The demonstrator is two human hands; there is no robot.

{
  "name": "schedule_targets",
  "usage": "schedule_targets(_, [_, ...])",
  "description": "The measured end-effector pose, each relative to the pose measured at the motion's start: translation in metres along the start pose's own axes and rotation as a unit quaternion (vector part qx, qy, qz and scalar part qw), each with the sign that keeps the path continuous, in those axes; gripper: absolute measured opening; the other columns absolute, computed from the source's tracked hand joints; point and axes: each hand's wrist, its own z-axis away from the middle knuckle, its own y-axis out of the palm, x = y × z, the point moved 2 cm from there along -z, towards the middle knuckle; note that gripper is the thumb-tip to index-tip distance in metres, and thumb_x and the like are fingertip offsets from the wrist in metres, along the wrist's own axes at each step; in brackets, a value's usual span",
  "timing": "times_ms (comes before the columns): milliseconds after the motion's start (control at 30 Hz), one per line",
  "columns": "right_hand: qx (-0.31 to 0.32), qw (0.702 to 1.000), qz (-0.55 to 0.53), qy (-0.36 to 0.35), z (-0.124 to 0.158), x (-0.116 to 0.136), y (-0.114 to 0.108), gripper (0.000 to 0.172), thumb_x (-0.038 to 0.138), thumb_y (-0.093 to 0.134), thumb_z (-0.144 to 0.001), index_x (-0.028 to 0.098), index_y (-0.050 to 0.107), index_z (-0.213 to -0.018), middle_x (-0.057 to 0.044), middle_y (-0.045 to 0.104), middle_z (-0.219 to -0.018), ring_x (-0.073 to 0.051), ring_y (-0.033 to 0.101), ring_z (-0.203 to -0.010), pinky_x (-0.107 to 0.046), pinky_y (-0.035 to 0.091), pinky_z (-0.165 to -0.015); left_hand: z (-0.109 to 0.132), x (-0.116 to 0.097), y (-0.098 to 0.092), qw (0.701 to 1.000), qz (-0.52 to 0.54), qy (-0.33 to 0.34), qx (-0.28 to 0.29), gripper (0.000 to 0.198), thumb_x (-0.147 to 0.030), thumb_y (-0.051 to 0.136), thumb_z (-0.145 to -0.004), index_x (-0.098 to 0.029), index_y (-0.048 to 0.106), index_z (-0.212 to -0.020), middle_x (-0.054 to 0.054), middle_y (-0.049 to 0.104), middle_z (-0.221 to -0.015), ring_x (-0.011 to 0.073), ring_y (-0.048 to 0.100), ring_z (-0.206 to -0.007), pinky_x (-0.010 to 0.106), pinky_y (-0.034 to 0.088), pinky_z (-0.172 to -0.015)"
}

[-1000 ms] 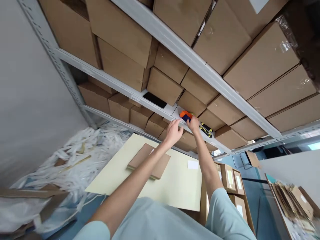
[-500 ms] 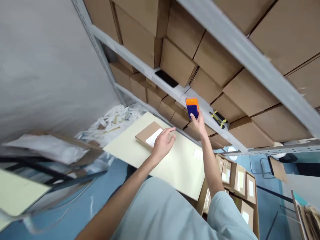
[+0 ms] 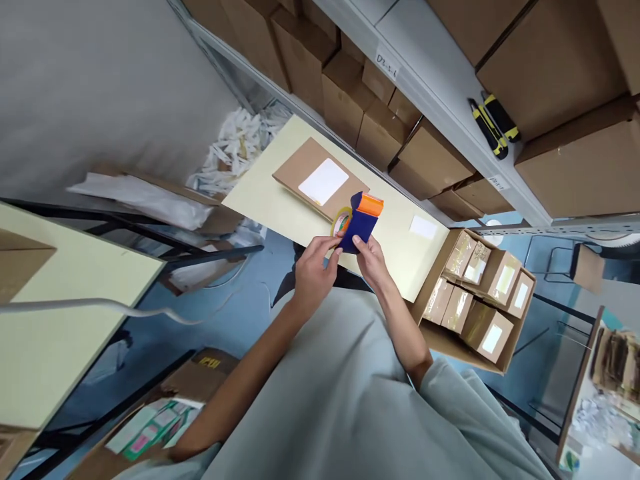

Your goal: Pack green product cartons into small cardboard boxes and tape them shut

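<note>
A blue and orange tape dispenser with a yellow-rimmed roll of tape on it is held over the near edge of the pale worktop. My right hand grips its blue body, thumb on top. Fingers of my left hand are closed at the roll side of the dispenser, touching it; the fingertips are partly hidden. Just beyond the dispenser, a flat cardboard box with a white label lies on the pale worktop.
Right of the worktop stands an open carton holding several small taped boxes. Two yellow-and-black utility knives lie on the metal shelf. A white paper slip is on the worktop. Another pale table is at left, crossed by a cable.
The tape dispenser has come down from beside the shelf to in front of me in my right hand. My left hand has left the cardboard box and met the dispenser. The view has tilted down.
</note>
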Motion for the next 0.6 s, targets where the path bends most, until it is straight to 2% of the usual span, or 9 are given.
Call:
schedule_targets(167, [-0.016,0.996,-0.084,0.011,0.005,0.0,-0.004,0.073,0.088,0.079,-0.093,0.02,0.082,-0.121,-0.011,0.09,-0.119,-0.034,0.082,-0.129,-0.049,0.065,-0.119,-0.001,-0.009,-0.005,0.998,0.027,0.053,0.025,0.029,-0.043,0.057,-0.117,-0.025,0.078,-0.126,0.01,0.082,-0.126,0.0278,0.079,-0.122,0.044,0.065,-0.113])
schedule_targets(233, [-0.025,0.997,-0.076,0.001,0.009,0.0,-0.004,0.075,0.091,0.08,-0.091,0.021,0.082,-0.117,-0.011,0.09,-0.115,-0.032,0.084,-0.122,-0.047,0.066,-0.116,-0.003,-0.014,-0.011,0.997,0.028,0.071,0.028,0.024,-0.041,0.061,-0.115,-0.026,0.078,-0.124,0.01,0.082,-0.124,0.0281,0.08,-0.12,0.046,0.066,-0.112])
schedule_targets(300, [-0.026,0.999,-0.028,-0.024,0.016,0.002,-0.006,0.073,0.09,0.079,-0.093,0.022,0.081,-0.121,-0.01,0.089,-0.115,-0.031,0.084,-0.119,-0.046,0.067,-0.113,-0.007,-0.021,-0.022,0.997,0.026,0.079,0.009,0.025,-0.042,0.067,-0.112,-0.026,0.077,-0.128,0.01,0.082,-0.124,0.0285,0.08,-0.117,0.047,0.067,-0.109])
schedule_targets(433, [-0.042,0.984,0.143,-0.102,0.032,0.011,-0.019,0.062,0.08,0.08,-0.1,0.026,0.078,-0.131,-0.012,0.086,-0.124,-0.032,0.08,-0.121,-0.048,0.066,-0.112,-0.021,-0.046,-0.055,0.994,0.024,0.094,-0.046,0.049,-0.049,0.075,-0.107,-0.025,0.071,-0.149,0.014,0.075,-0.14,0.0302,0.077,-0.121,0.048,0.069,-0.104])
schedule_targets(500, [-0.042,0.959,0.235,-0.154,0.038,0.017,-0.029,0.052,0.073,0.078,-0.105,0.026,0.077,-0.128,-0.013,0.083,-0.124,-0.032,0.078,-0.12,-0.049,0.066,-0.112,-0.029,-0.061,-0.071,0.992,0.015,0.119,-0.044,0.05,-0.05,0.075,-0.106,-0.028,0.071,-0.151,0.013,0.074,-0.144,0.0321,0.075,-0.128,0.049,0.069,-0.107])
schedule_targets(600, [-0.019,0.904,0.344,-0.253,0.044,0.026,-0.043,0.032,0.055,0.072,-0.114,0.024,0.073,-0.122,-0.013,0.08,-0.115,-0.031,0.076,-0.112,-0.049,0.066,-0.106,-0.036,-0.079,-0.088,0.987,0.009,0.159,-0.025,0.039,-0.047,0.072,-0.108,-0.033,0.077,-0.145,0.011,0.078,-0.138,0.0334,0.074,-0.129,0.053,0.066,-0.112])
